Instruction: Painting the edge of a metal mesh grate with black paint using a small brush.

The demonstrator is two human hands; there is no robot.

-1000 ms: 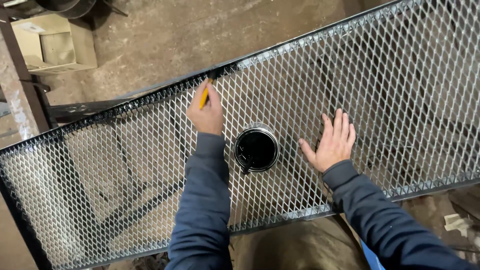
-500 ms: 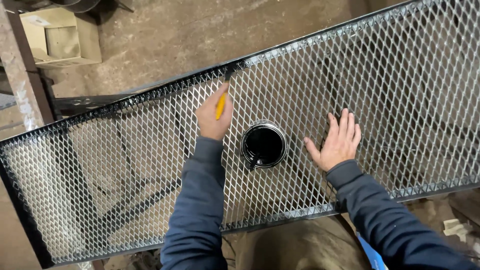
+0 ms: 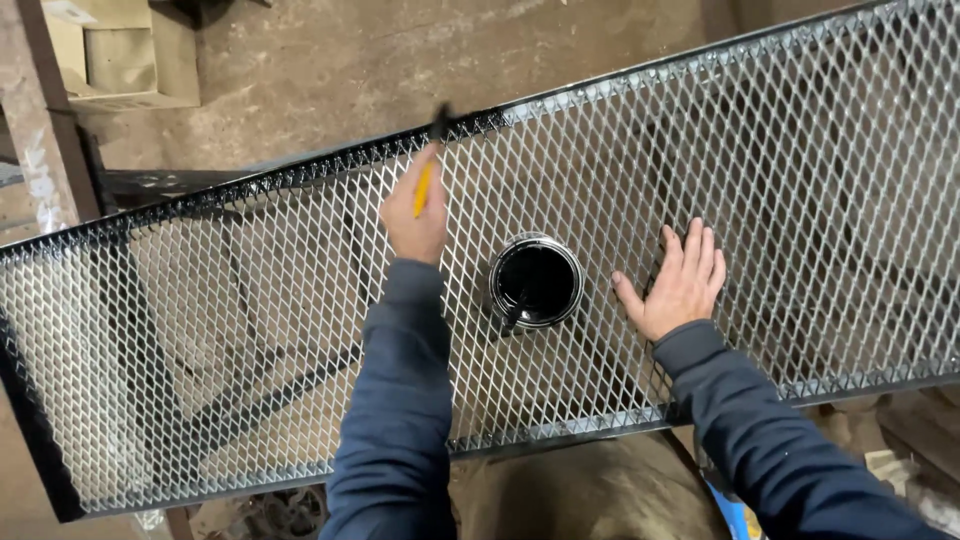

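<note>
Left hand (image 3: 415,215) clenched round yellow-handled brush (image 3: 428,178), bristle tip on black frame edge (image 3: 470,125) at upper centre of frame, where paint looked wet. Right hand (image 3: 675,285) flat, fingers spread, pressed on mesh panel (image 3: 820,210), apparently steadying it. Open tin of black paint (image 3: 536,281) on mesh between hands, within easy reach for dipping.

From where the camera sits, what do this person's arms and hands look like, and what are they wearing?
Both arms are covered to the wrist by long, dark navy-blue fabric sleeves, the left sleeve and the right sleeve alike, soft and slightly creased, with plain cuffs. The left hand and right hand are bare: no gloves, rings or watch visible.
</note>
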